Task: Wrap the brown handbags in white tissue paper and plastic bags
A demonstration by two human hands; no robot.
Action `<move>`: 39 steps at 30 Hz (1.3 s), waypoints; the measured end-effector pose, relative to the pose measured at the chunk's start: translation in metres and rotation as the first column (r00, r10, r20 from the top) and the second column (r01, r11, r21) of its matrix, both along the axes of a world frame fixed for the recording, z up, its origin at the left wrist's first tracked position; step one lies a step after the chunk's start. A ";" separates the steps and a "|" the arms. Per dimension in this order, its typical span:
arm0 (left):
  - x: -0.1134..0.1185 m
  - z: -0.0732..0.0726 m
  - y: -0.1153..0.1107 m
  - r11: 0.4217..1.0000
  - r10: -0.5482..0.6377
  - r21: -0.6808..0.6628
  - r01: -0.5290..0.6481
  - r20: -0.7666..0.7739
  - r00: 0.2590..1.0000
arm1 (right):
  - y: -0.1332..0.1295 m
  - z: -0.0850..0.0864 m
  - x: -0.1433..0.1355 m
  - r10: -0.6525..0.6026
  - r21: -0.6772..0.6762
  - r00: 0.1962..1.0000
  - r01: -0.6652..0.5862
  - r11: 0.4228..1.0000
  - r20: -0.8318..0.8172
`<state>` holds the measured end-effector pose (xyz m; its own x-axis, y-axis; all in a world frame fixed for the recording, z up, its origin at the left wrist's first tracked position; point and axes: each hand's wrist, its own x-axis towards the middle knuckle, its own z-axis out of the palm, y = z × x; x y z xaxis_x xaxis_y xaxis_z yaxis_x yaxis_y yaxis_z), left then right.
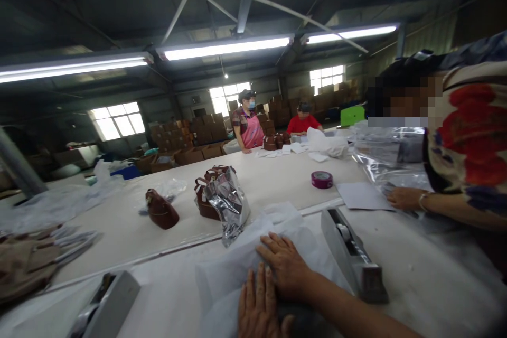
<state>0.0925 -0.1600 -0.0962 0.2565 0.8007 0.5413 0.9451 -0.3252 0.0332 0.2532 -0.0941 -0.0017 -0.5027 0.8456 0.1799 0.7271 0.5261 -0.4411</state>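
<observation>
My left hand (259,306) lies palm down on a thin, whitish, crinkled sheet (222,269) at the near edge of the table. Just above and to the right of it, my right hand (287,264) presses flat on the same sheet, its fingers extended. The two hands are close together, and neither grips anything. Whatever lies under the sheet is hidden. A grey tape dispenser (354,256) stands to the right of my right hand. Beyond the sheet are brown leather handbags (206,200), partly covered by shiny clear plastic wrap (232,200).
A small brown bag (162,210) sits farther left, near beige bags (31,259). Another tape dispenser (106,303) is at lower left. A purple tape roll (321,179) lies on the white table (277,179). A co-worker's hand (407,199) rests by a white sheet (362,196) at right.
</observation>
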 end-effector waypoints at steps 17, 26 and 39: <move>0.009 0.047 -0.019 0.957 0.006 -0.289 -0.006 0.001 1.000 | -0.027 0.015 0.031 0.052 0.290 0.997 -0.034 0.957 -0.054; -0.015 0.071 -0.035 0.946 -0.128 -0.304 0.111 -0.036 0.991 | -0.032 -0.025 0.025 0.158 0.094 0.986 -0.162 0.982 0.047; -0.046 0.084 -0.059 0.950 0.301 0.093 -0.299 -0.011 0.954 | -0.035 -0.026 0.023 0.124 0.117 0.990 -0.131 0.984 0.071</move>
<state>0.0463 -0.2191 -0.0119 0.0263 0.7913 0.6109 0.9996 -0.0273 -0.0076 0.2762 -0.1288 -0.0280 -0.6185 0.7477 0.2415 0.6751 0.6630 -0.3235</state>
